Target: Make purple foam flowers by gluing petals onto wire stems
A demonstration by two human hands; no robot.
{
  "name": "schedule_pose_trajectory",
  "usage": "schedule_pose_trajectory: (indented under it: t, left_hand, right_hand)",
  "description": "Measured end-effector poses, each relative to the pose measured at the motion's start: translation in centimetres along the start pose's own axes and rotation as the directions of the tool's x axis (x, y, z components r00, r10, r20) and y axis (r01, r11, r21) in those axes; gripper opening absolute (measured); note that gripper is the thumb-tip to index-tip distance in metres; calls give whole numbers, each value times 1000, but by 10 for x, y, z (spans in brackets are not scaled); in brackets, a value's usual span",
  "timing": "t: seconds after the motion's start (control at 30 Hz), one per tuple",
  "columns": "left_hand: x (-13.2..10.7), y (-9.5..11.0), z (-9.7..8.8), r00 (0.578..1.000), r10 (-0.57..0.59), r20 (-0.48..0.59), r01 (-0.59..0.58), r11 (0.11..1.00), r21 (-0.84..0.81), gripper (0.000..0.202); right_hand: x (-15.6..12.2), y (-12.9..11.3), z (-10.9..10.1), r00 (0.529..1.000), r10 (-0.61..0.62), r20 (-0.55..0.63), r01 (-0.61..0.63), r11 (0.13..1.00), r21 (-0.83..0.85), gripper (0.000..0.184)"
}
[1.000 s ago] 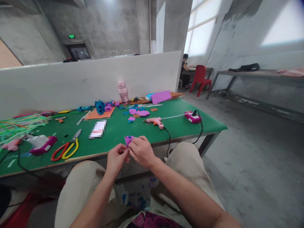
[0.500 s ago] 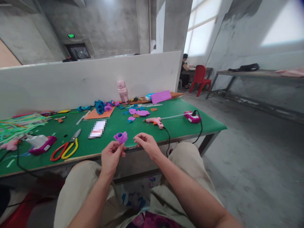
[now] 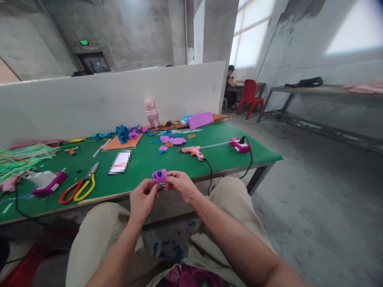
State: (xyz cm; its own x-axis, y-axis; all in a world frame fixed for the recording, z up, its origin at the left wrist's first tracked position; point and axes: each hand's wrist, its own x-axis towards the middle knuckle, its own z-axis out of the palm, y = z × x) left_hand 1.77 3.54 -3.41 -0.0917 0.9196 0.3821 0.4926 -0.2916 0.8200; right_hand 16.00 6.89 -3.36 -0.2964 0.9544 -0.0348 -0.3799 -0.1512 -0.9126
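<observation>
A small purple paper flower [image 3: 159,176] with a dark blue centre is held up near the table's front edge. My left hand [image 3: 143,199] pinches it from below on the left. On its right side the fingers of my right hand [image 3: 181,184] are closed on a petal. Beyond, on the green table [image 3: 149,161], lie loose purple petals [image 3: 176,140] and blue scraps. To the right of them a pink glue gun [image 3: 193,152] rests with a clear glue stick in its back.
Red-and-yellow-handled scissors [image 3: 80,189] and a phone [image 3: 120,162] lie left. Finished-looking blue and purple flowers [image 3: 123,134] sit on orange paper. A pink bottle [image 3: 151,114] stands by the white partition [image 3: 113,101]. A magenta power block [image 3: 240,145] trails a black cord. Another person [image 3: 230,85] sits far right.
My right hand has moved left and now grips the flower's petal; before, it was apart from it. The flower has shifted slightly right and down.
</observation>
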Motion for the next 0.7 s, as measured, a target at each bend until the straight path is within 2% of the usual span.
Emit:
schedule_pose_trajectory:
  t: [0.23,0.5,0.7]
  left_hand:
    - [-2,6,-1,996,89,5,-89,983,158,17]
    - [-3,5,-1,986,164,5,-160,957,242,18]
    - [-4,7,-1,985,174,10,-170,946,275,18]
  right_hand:
    - [0,0,2,999,12,-31,-12,1000,-4,12]
    - [-2,-4,0,994,107,-27,-105,993,44,20]
    - [-2,-5,-1,991,137,-2,-136,987,79,12]
